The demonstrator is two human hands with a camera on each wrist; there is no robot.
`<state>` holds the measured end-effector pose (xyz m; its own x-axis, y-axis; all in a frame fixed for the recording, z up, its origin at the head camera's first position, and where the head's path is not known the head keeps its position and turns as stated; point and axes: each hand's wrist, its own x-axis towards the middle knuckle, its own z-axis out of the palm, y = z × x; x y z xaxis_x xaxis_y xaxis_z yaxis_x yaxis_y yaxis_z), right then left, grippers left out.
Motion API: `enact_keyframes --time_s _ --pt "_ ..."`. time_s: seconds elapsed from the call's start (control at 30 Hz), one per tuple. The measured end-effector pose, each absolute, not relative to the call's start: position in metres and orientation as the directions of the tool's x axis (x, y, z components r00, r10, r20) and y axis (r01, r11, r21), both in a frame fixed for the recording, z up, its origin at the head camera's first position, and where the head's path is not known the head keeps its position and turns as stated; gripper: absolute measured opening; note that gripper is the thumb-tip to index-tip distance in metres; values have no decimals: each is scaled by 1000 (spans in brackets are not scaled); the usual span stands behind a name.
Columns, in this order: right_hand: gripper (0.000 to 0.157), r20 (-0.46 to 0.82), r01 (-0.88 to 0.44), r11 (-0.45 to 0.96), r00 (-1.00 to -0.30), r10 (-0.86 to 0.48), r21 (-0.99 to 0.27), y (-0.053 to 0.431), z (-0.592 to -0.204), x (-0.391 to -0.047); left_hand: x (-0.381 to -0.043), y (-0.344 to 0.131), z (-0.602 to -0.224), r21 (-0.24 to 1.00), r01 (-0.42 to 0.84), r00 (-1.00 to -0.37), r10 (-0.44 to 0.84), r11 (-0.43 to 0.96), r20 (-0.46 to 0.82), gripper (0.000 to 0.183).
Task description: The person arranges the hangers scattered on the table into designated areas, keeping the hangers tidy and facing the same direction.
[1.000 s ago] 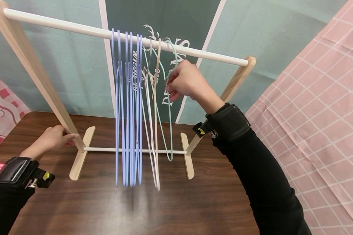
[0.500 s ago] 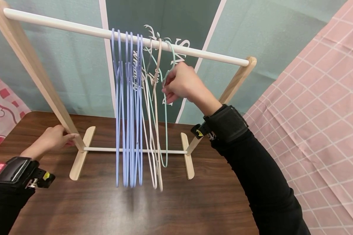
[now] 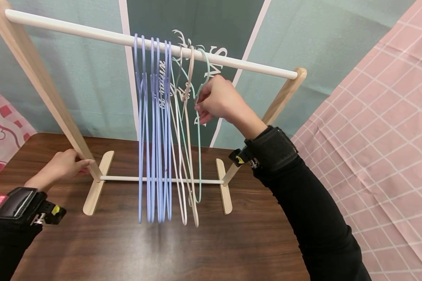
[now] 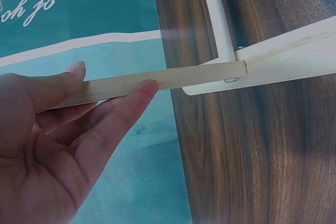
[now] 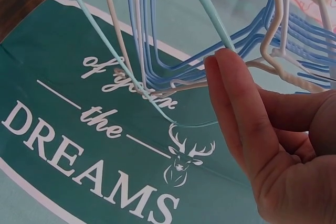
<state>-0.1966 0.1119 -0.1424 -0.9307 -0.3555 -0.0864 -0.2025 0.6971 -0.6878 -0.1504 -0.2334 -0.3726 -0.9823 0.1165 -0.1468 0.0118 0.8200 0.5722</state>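
Note:
With its thumb and fingers, my right hand (image 3: pixel 218 99) pinches a mint-green hanger (image 3: pixel 199 156) just below its hook. That hook still loops over the white top rail (image 3: pixel 246 65). In the right wrist view the fingers hide part of the mint hanger (image 5: pixel 210 11). Close on its left hang a beige hanger (image 3: pixel 191 64) and a white hanger (image 3: pixel 185 221) with a metal hook. Several blue hangers (image 3: pixel 140 156) hang in a group further left. Low on the rack's left wooden post (image 3: pixel 49 88), my left hand (image 3: pixel 61 166) grips the wood between thumb and fingers.
The rack stands on a dark wooden table (image 3: pixel 154 249), on flat wooden feet (image 3: pixel 95 197). A thin white lower bar (image 3: pixel 121 178) joins its posts behind the hangers. Green printed cloth (image 3: pixel 88 78) hangs behind, and pink checked cloth (image 3: pixel 379 156) is at the right.
The right hand has moved slightly left with the mint hanger, bringing it closer to the beige one. The beige hanger's lower end has swung a little right. My left hand stays put.

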Motion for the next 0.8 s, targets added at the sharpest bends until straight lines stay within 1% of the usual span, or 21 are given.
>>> enact_keyframes --time_s 0.5,0.8 --pt "10 -70 -220 681 -926 -371 -699 115 -143 -196 -150 -234 -372 575 26 -982 130 818 -140 41" --pt "12 -65 -226 674 -924 -378 -703 116 -143 -197 -150 -234 -371 580 24 -978 140 814 -156 42"
